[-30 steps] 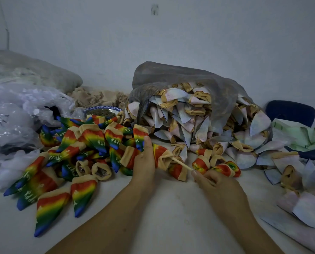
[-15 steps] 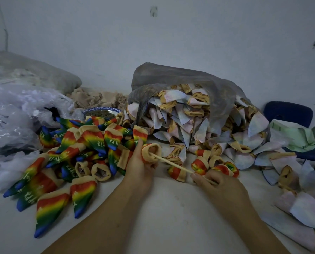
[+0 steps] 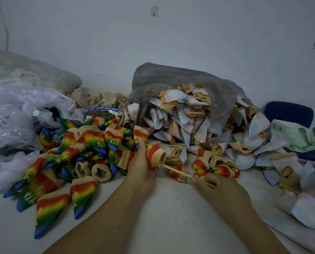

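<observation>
Rainbow-printed fabric cone with tan cuff (image 3: 155, 154), bunched half a second ago, now drawn out longer in the gripping left hand (image 3: 140, 169) at mid-desk (image 3: 171, 208), thin wooden stick (image 3: 176, 170) pinched by the right hand (image 3: 213, 186) entering its mouth; heap of finished rainbow cones (image 3: 90, 143) at left edge, larger heap of pale cones (image 3: 189, 121) at back apparently outstanding.

The left hand (image 3: 140, 166) grips a rainbow cone (image 3: 155, 154); the right hand (image 3: 215, 187) pinches a stick (image 3: 176, 171) entering it.
</observation>
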A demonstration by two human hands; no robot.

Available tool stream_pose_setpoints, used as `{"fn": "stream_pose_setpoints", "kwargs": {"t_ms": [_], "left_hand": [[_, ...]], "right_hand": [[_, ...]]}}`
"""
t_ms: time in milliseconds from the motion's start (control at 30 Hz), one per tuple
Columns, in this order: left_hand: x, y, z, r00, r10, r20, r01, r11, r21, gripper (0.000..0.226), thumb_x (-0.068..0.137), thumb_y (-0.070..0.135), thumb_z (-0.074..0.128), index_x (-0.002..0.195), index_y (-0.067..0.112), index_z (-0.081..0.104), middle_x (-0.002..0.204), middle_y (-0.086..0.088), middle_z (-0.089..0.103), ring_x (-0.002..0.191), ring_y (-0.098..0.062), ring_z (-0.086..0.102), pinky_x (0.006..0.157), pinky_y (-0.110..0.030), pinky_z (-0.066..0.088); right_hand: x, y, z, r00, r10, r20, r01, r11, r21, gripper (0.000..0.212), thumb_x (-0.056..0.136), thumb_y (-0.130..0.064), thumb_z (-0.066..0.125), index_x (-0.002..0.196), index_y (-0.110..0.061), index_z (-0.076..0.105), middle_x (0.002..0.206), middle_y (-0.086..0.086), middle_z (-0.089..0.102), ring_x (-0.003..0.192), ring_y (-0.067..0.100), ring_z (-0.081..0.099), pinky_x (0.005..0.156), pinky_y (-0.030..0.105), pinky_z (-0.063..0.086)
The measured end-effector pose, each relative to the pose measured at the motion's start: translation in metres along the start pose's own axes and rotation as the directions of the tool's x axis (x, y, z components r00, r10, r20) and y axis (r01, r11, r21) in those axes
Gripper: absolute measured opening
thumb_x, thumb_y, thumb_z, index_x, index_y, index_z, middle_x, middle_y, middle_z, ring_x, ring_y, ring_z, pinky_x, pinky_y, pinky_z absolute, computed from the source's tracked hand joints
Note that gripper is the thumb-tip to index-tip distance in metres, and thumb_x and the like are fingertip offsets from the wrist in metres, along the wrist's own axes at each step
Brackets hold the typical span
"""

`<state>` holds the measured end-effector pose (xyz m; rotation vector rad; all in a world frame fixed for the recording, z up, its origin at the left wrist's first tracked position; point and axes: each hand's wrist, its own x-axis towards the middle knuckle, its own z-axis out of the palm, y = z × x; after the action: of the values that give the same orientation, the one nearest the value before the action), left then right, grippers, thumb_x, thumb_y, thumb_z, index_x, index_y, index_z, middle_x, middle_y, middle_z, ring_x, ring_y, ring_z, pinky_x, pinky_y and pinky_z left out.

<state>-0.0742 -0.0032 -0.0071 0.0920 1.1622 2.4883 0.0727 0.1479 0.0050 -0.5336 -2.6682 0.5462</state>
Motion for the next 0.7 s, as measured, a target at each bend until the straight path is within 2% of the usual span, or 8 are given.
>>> {"fn": "stream_pose_setpoints", "kwargs": {"t_ms": [133, 267, 333, 400, 500, 600, 700], "left_hand": [[-0.004, 0.001, 0.002, 0.996, 0.002, 0.087, -0.004, 1.000, 0.022, 0.043, 0.095, 0.047, 0.051, 0.098, 0.009, 0.071, 0.085, -0.007, 0.073, 0.072, -0.015, 0.069, 0.061, -0.028, 0.057], [-0.012, -0.003, 0.006, 0.975, -0.043, 0.217, 0.029, 0.997, 0.069, 0.019, 0.087, 0.022, 0.067, 0.097, 0.008, 0.075, 0.108, -0.014, 0.073, 0.100, -0.029, 0.071, 0.085, -0.042, 0.059], [-0.015, -0.005, 0.008, 0.951, -0.081, 0.297, 0.069, 0.996, 0.050, 0.020, 0.083, 0.013, 0.067, 0.099, 0.008, 0.076, 0.117, -0.017, 0.070, 0.108, -0.028, 0.069, 0.086, -0.038, 0.058], [-0.015, -0.005, 0.009, 0.924, -0.110, 0.366, 0.110, 0.994, 0.023, 0.030, 0.085, 0.009, 0.062, 0.114, 0.004, 0.069, 0.122, -0.016, 0.068, 0.111, -0.026, 0.067, 0.084, -0.033, 0.058], [-0.013, -0.006, 0.008, 0.909, -0.144, 0.391, 0.128, 0.989, 0.068, 0.037, 0.089, 0.013, 0.058, 0.125, 0.004, 0.061, 0.124, -0.013, 0.068, 0.116, -0.024, 0.065, 0.089, -0.033, 0.057], [-0.011, -0.011, 0.007, 0.923, -0.167, 0.346, 0.120, 0.981, 0.155, 0.040, 0.089, 0.023, 0.059, 0.122, 0.001, 0.061, 0.118, -0.016, 0.070, 0.111, -0.025, 0.068, 0.084, -0.035, 0.059], [-0.011, -0.015, 0.008, 0.946, -0.135, 0.294, 0.068, 0.972, 0.226, 0.039, 0.088, 0.030, 0.062, 0.111, -0.002, 0.065, 0.101, -0.017, 0.074, 0.085, -0.022, 0.074, 0.067, -0.028, 0.058]], "right_hand": [[0.000, 0.000, 0.002, 1.000, 0.029, 0.006, -0.029, 0.999, -0.020, 0.054, 0.080, -0.075, 0.040, 0.065, -0.024, 0.052, 0.058, -0.004, 0.049, 0.054, 0.008, 0.046, 0.051, 0.022, 0.030], [-0.001, -0.001, 0.007, 0.997, 0.079, 0.001, -0.079, 0.997, -0.006, 0.059, 0.081, -0.075, 0.031, 0.072, -0.023, 0.057, 0.061, -0.003, 0.052, 0.059, 0.012, 0.053, 0.051, 0.024, 0.033], [-0.001, -0.001, 0.008, 0.997, 0.082, -0.007, -0.082, 0.997, 0.011, 0.062, 0.077, -0.076, 0.027, 0.073, -0.023, 0.058, 0.062, -0.001, 0.055, 0.061, 0.014, 0.055, 0.052, 0.025, 0.035], [0.000, -0.001, 0.007, 0.996, 0.085, -0.018, -0.085, 0.996, 0.018, 0.065, 0.073, -0.077, 0.023, 0.072, -0.022, 0.058, 0.063, 0.000, 0.056, 0.062, 0.015, 0.057, 0.053, 0.026, 0.036], [0.000, 0.001, 0.007, 0.994, 0.105, -0.042, -0.104, 0.994, 0.024, 0.060, 0.073, -0.077, 0.026, 0.067, -0.025, 0.055, 0.060, -0.003, 0.054, 0.059, 0.011, 0.054, 0.053, 0.026, 0.037], [0.001, 0.002, 0.006, 0.988, 0.126, -0.086, -0.125, 0.992, 0.015, 0.052, 0.083, -0.072, 0.035, 0.066, -0.026, 0.053, 0.059, -0.004, 0.054, 0.059, 0.010, 0.054, 0.050, 0.025, 0.035], [0.002, 0.003, 0.005, 0.985, 0.127, -0.117, -0.125, 0.992, 0.024, 0.049, 0.084, -0.070, 0.037, 0.066, -0.027, 0.054, 0.060, -0.005, 0.055, 0.059, 0.009, 0.053, 0.049, 0.025, 0.033]]}}
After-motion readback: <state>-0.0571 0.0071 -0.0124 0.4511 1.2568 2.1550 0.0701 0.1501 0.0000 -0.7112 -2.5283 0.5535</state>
